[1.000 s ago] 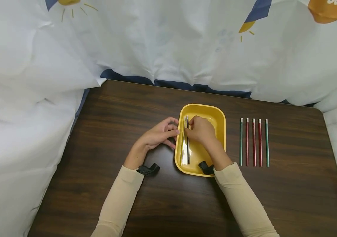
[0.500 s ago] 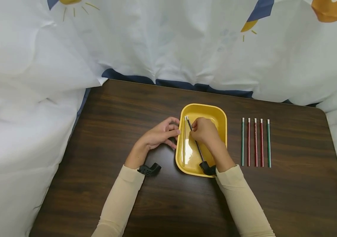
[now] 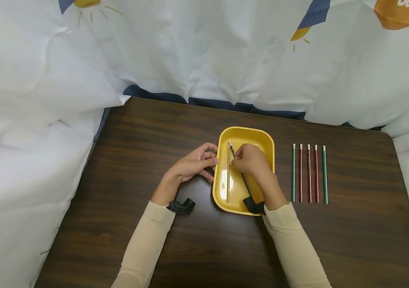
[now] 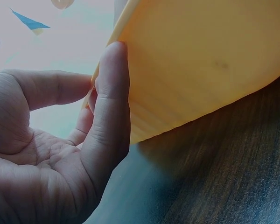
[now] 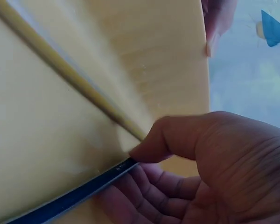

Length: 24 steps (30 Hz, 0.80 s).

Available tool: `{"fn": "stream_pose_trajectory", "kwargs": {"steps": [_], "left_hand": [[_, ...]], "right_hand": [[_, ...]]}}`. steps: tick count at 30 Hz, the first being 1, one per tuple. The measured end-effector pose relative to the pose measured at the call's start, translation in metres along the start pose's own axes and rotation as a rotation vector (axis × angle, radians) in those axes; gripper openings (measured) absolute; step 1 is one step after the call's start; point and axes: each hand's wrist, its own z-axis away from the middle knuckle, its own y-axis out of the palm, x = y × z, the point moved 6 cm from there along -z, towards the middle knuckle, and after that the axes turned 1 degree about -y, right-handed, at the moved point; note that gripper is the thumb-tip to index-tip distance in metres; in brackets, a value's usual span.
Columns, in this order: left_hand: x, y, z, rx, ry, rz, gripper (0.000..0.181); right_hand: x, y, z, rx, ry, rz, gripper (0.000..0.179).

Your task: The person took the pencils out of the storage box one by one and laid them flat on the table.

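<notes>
A yellow tray (image 3: 249, 128) sits on the table, and my left hand (image 3: 191, 164) is at its left side. In the left wrist view, thumb and fingers pinch the tray's wall (image 4: 191, 60) at the rim. Inside the tray, my right hand (image 3: 252, 161) pinches a black pencil (image 3: 246, 185) between thumb and fingers near its upper part. This pencil slants, its white eraser end toward the upper left and its lower end by the right wrist camera. A gold-yellow pencil (image 3: 228, 180) lies lengthwise to its left, the two top ends close together.
Right of the tray, several green and red pencils (image 3: 309, 172) lie in a parallel row on the dark wooden table (image 3: 161, 128). White printed curtains (image 3: 204, 60) hang round the table's back and sides.
The black pencil has swung from nearly straight to slanting, its lower end to the right, as my right hand shifted slightly right. The gold-yellow pencil has shifted right. My left hand stays.
</notes>
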Motion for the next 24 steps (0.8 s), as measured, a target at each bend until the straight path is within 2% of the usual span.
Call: {"fn": "stream_pose_trajectory", "kwargs": {"steps": [6,17,24], "left_hand": [[0.000,0.000,-0.001,-0.002,-0.009,-0.006,0.043],[0.000,0.001,-0.001,-0.001,-0.012,-0.008,0.039],[-0.001,0.001,0.001,-0.003,-0.008,-0.017,0.039]], "right_hand": [[-0.004,-0.003,0.001,-0.013,-0.002,-0.050,0.015],[-0.011,-0.020,0.015,-0.039,-0.086,-0.202,0.028],[-0.009,-0.036,0.026,-0.125,-0.176,-0.295,0.028]]}}
